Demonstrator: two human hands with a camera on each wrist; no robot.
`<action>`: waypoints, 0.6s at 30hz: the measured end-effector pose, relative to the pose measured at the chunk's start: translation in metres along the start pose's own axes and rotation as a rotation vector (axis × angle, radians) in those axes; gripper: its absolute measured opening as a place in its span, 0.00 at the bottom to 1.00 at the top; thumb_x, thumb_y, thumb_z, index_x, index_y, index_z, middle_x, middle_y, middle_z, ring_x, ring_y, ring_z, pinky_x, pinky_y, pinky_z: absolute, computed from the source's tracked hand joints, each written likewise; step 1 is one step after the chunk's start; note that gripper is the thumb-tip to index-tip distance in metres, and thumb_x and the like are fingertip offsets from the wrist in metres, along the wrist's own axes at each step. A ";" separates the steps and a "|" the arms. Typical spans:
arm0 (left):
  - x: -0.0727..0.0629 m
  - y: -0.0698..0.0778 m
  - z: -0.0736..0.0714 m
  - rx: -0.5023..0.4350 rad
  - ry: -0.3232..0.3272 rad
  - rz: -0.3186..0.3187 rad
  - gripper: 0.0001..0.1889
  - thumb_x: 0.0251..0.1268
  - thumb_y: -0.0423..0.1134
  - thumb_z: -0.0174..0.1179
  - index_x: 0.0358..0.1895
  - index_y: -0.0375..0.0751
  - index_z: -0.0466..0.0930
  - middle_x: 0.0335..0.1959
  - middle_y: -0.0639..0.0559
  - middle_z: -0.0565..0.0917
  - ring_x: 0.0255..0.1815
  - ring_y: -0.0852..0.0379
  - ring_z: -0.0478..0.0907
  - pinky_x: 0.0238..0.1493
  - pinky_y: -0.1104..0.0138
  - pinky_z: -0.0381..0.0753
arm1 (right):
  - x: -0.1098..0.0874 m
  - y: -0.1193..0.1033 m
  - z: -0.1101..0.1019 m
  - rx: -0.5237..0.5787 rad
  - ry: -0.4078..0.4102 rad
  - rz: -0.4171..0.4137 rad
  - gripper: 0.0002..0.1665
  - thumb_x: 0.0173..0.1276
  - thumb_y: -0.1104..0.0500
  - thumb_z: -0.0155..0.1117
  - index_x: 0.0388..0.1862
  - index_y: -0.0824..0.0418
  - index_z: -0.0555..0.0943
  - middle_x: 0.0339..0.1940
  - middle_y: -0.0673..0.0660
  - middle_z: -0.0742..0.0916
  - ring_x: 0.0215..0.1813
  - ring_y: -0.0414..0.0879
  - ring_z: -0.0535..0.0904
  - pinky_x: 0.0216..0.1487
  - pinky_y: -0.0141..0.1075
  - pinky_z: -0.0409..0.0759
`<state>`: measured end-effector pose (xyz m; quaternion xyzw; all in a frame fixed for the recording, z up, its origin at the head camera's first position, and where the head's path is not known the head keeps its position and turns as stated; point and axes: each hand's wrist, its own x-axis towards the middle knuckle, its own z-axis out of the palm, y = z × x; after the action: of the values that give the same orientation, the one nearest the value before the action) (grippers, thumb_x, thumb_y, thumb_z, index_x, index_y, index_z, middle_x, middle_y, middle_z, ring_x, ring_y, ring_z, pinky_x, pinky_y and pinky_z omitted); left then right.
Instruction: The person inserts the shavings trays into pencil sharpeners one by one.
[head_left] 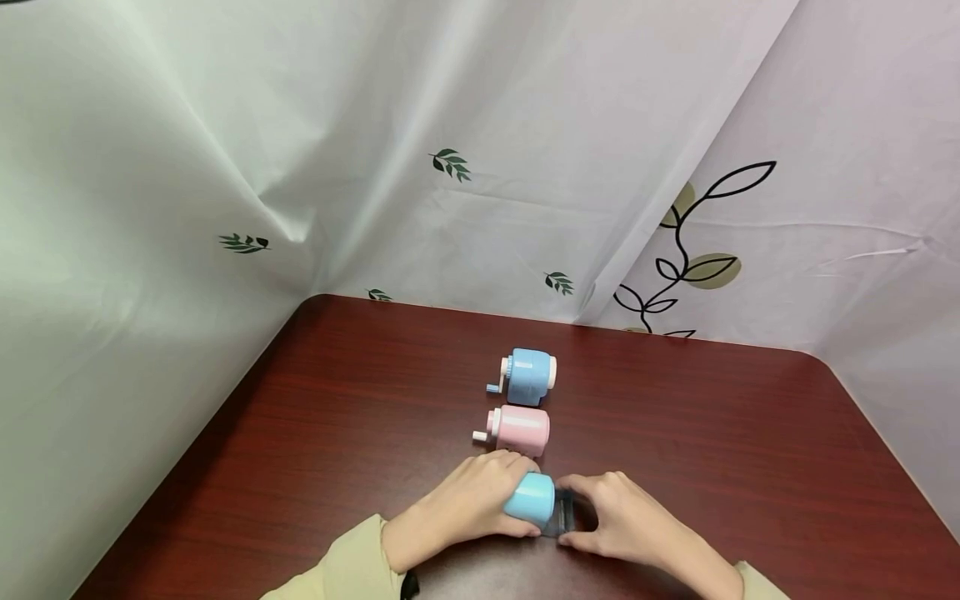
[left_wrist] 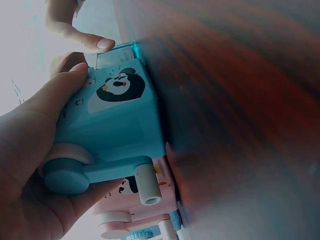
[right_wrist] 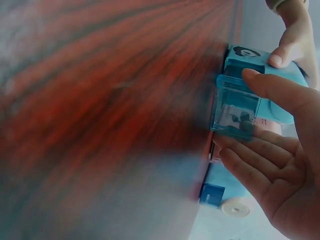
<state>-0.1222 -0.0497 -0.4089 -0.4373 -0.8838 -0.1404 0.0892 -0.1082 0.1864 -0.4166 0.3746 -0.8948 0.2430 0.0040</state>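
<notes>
My left hand (head_left: 487,493) grips a light blue hand-crank pencil sharpener (head_left: 532,498) near the table's front. In the left wrist view, a panda print shows on its side, and its crank arm ends in a white knob (left_wrist: 148,185). From the sharpener's other end sticks out a clear blue shavings drawer (right_wrist: 237,107), partly pulled from the body. The right hand (head_left: 626,518) pinches this drawer across its sides, thumb on one side and fingers on the other. Small dark bits show inside it.
Right behind the left hand stands a pink crank sharpener (head_left: 523,430), with a blue one (head_left: 529,375) farther back. Both cranks point left. The dark red wooden table (head_left: 360,392) has rounded back corners, and a white leaf-print curtain (head_left: 480,225) hangs behind it.
</notes>
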 end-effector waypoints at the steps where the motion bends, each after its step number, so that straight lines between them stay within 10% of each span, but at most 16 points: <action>1: 0.000 0.000 0.000 -0.001 -0.003 -0.001 0.28 0.47 0.58 0.71 0.48 0.46 0.77 0.39 0.58 0.81 0.41 0.64 0.78 0.39 0.74 0.78 | 0.000 0.000 0.000 -0.001 0.000 -0.001 0.27 0.49 0.49 0.78 0.47 0.56 0.81 0.34 0.44 0.87 0.31 0.26 0.74 0.31 0.20 0.71; 18: 0.000 0.001 0.001 0.035 0.020 0.002 0.29 0.45 0.59 0.71 0.47 0.45 0.77 0.38 0.58 0.81 0.41 0.63 0.79 0.39 0.74 0.78 | 0.005 -0.001 0.003 0.033 0.029 0.005 0.28 0.46 0.46 0.79 0.44 0.57 0.82 0.33 0.44 0.88 0.28 0.26 0.72 0.31 0.18 0.70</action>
<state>-0.1214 -0.0483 -0.4092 -0.4351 -0.8847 -0.1294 0.1060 -0.1105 0.1817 -0.4178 0.3687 -0.8916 0.2629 0.0101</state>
